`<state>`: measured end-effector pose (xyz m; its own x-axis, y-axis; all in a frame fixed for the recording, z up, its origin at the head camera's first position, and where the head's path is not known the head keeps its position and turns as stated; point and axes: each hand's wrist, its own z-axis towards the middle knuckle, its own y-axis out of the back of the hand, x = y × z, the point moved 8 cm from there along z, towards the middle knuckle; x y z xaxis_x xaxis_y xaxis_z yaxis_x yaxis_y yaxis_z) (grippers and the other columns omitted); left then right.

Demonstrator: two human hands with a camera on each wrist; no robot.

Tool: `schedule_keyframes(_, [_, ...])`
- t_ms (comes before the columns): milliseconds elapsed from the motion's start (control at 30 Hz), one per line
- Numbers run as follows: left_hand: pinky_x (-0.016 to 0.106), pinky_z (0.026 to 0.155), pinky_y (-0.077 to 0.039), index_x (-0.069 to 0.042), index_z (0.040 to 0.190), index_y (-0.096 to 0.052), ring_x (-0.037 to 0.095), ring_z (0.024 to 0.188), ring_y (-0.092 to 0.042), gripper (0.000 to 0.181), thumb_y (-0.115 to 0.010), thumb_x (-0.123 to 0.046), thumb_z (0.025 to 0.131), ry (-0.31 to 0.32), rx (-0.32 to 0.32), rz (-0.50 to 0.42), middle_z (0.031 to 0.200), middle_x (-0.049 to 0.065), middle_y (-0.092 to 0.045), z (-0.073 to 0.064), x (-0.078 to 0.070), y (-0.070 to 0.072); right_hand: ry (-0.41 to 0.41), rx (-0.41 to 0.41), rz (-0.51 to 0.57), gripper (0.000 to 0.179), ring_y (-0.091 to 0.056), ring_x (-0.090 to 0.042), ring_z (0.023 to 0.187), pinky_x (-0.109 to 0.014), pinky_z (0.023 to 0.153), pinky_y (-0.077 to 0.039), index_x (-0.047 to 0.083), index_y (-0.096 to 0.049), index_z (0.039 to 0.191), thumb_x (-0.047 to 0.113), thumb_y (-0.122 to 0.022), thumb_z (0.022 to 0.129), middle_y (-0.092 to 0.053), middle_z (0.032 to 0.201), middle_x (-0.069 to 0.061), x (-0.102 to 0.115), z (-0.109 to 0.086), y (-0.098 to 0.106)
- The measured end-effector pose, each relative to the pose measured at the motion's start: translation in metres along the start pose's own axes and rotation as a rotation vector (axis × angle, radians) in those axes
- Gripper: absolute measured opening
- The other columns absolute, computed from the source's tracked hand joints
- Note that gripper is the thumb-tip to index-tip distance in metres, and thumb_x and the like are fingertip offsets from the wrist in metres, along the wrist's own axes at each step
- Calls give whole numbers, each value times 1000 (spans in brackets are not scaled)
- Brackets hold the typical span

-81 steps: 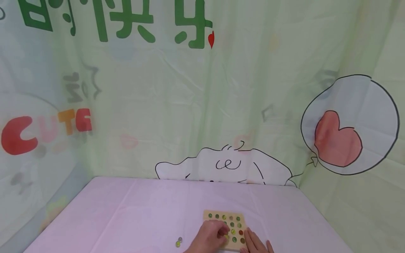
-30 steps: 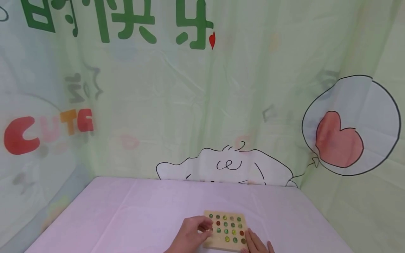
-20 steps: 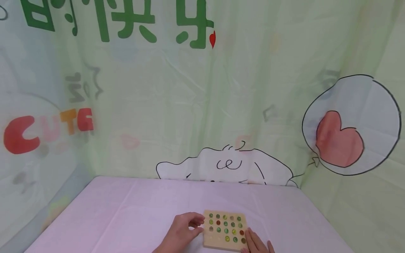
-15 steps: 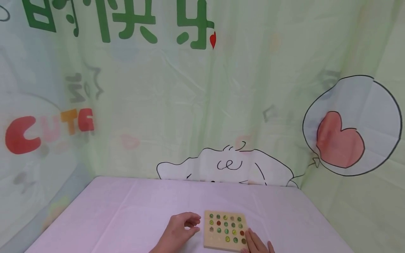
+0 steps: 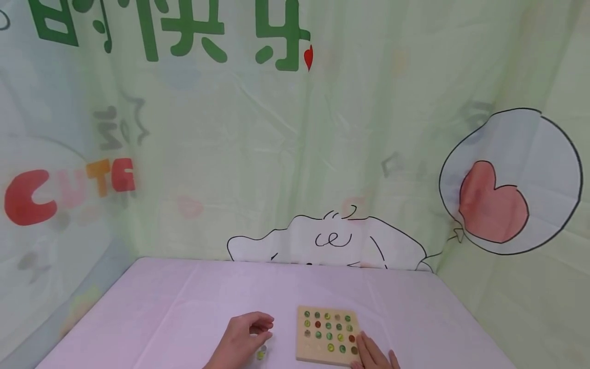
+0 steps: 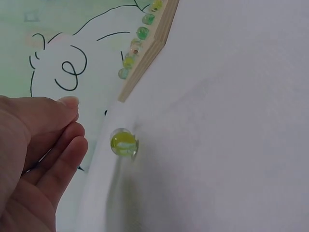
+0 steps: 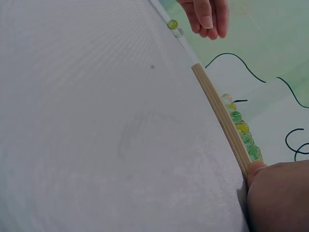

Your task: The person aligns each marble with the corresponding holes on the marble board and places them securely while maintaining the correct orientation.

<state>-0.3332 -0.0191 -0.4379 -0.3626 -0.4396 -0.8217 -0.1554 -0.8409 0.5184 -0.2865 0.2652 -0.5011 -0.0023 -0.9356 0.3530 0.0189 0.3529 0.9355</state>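
Observation:
A square wooden board [image 5: 301, 354] lies on the table, its hollows mostly filled with green, yellow, red and clear glass marbles. Two hollows at its near left hold no marble. To the left of the board is my left hand [image 5: 244, 335], fingers loosely bent and nothing visible between them. Beside that hand on the table sit a yellow-green marble [image 6: 123, 143] and a clear marble [image 7: 178, 33], close together. My right hand [image 5: 372, 353] rests with straight fingers along the board's right edge, and its thumb [image 7: 256, 166] touches the near edge in the right wrist view.
A pale pink cloth covers the table [image 5: 193, 302]. Printed curtains [image 5: 258, 154] with cartoon drawings hang behind it and along both sides.
My left hand has moved off the board to the left, beside the two loose marbles. A marble now shows in the left hollow of the second row. My right hand has stayed put.

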Motion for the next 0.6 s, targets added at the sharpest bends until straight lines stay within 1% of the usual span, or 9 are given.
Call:
schedule_keyframes(33, [17,67,-49,-11,99,-65,1,74,-58,20,-65,-11,78,0,1,3,90,-1,-67,-1,2,1,2,1,-2,111,-30,-27,131,-65,101,-5,9,-38,136,86,-3,64,-36,142,-5,1,0,1])
schedule_keyframes(133, [17,66,-48,-9,96,-65,1,74,-57,19,-64,-10,78,-16,8,9,87,-2,-66,-5,7,3,1,0,-21,111,-31,-27,131,-65,101,-6,9,-38,135,86,-3,64,-37,142,-5,1,0,1])
schedule_keyframes(200, [17,65,-48,-9,95,-65,0,73,-57,17,-65,-9,77,-35,18,10,85,-2,-66,-8,10,3,-1,9,-10,111,-31,-28,131,-65,101,-6,9,-38,135,86,-4,64,-37,141,-5,1,0,2])
schedule_keyframes(333, [17,65,-47,-9,94,-65,-1,73,-57,16,-66,-13,78,-35,54,-11,83,-3,-66,-13,15,0,-11,35,5,111,-30,-28,132,-65,101,-5,9,-37,136,87,-6,63,-36,142,-5,-1,1,0])
schedule_keyframes(467, [18,63,-48,-9,93,-65,-2,71,-56,18,-68,-17,77,-52,67,-17,82,-4,-66,-14,15,-1,-17,56,19,109,-28,-29,132,-64,102,-4,9,-36,136,86,-10,64,-35,143,-5,-2,2,-1])
schedule_keyframes(600, [17,61,-48,-10,91,-65,-3,68,-55,18,-69,-15,75,-73,69,16,79,-5,-65,-14,14,-2,-16,55,20,109,-28,-29,132,-64,102,-4,9,-36,136,86,-9,64,-34,143,-5,-3,3,-2])
